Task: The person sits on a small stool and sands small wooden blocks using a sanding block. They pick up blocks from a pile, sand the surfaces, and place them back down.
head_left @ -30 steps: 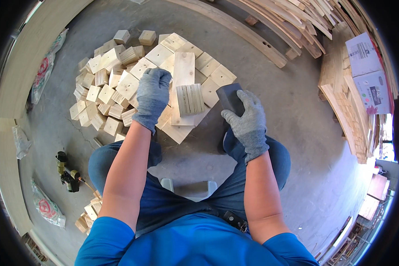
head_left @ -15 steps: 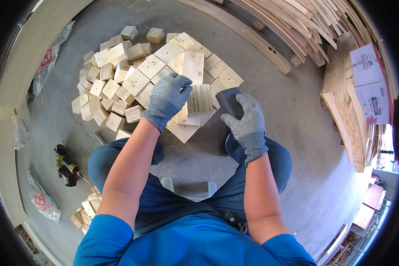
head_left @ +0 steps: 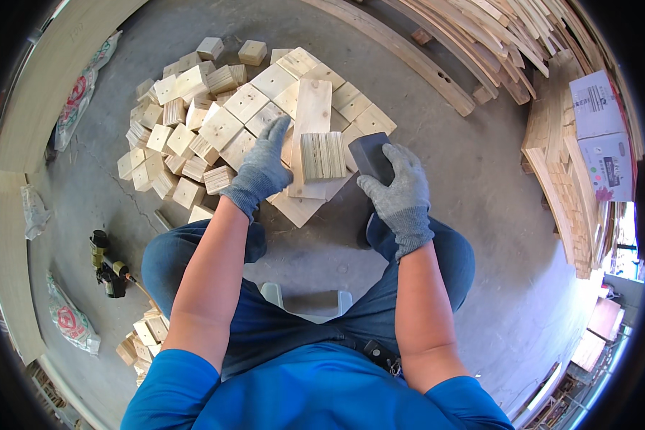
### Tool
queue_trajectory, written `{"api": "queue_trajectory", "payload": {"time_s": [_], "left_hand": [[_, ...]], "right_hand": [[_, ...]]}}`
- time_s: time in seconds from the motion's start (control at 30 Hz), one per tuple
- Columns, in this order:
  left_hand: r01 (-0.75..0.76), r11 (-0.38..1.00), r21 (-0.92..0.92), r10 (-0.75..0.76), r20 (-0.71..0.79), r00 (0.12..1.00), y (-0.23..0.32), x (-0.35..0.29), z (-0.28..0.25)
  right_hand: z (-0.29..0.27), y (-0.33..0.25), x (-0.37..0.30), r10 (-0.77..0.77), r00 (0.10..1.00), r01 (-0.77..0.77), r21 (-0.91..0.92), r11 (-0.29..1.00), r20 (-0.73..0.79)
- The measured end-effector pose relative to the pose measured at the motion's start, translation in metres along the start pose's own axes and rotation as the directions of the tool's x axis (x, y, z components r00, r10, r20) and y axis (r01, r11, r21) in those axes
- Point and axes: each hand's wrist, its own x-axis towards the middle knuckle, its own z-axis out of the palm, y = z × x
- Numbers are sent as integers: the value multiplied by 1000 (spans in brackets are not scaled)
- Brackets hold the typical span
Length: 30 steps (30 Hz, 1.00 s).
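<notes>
My right hand (head_left: pixel 400 188), in a grey knit glove, is closed around a dark grey block (head_left: pixel 372 158) that looks like a sanding block. To its left, a small block with striped layered sides (head_left: pixel 323 155) rests on a pale wooden board (head_left: pixel 313 107). Under that board are several square wooden blocks (head_left: pixel 271 80) laid edge to edge. My gloved left hand (head_left: pixel 262 169) hovers at the left of the striped block, fingers stretched out and thumb apart, with nothing in it.
Loose wooden blocks (head_left: pixel 181 140) lie heaped to the left of the laid-out ones. A black and olive power tool (head_left: pixel 109 266) lies on the floor at left, near more blocks (head_left: pixel 149 330). Long planks (head_left: pixel 401 61) and stacked timber with a carton (head_left: pixel 600 136) line the right side.
My left hand has come off the striped block, its fingers straightening, and shifted slightly left. The striped block now shows fully on the board. My right hand keeps hold of the dark block.
</notes>
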Motion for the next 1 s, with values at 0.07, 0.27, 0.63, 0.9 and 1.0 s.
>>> {"api": "queue_trajectory", "payload": {"time_s": [0.07, 0.27, 0.63, 0.9, 1.0], "left_hand": [[-18, 1000, -3, 19, 78, 997, 3, -3, 5], [-15, 985, -171, 37, 124, 992, -2, -2, 38], [-59, 960, -273, 69, 28, 997, -13, -2, 51], [-87, 944, -319, 85, -20, 996, -14, -2, 53], [-68, 923, -379, 77, 8, 997, -15, -1, 57]], "right_hand": [[4, 2, -1, -5, 1000, 5, 5, 1000, 11], [19, -12, -10, -167, 986, 168, -54, 984, 27], [47, -44, 35, -238, 965, 257, -209, 944, 114], [53, -59, 41, -227, 969, 241, -175, 955, 93], [45, -54, -10, -321, 939, 337, -142, 931, 124]]}}
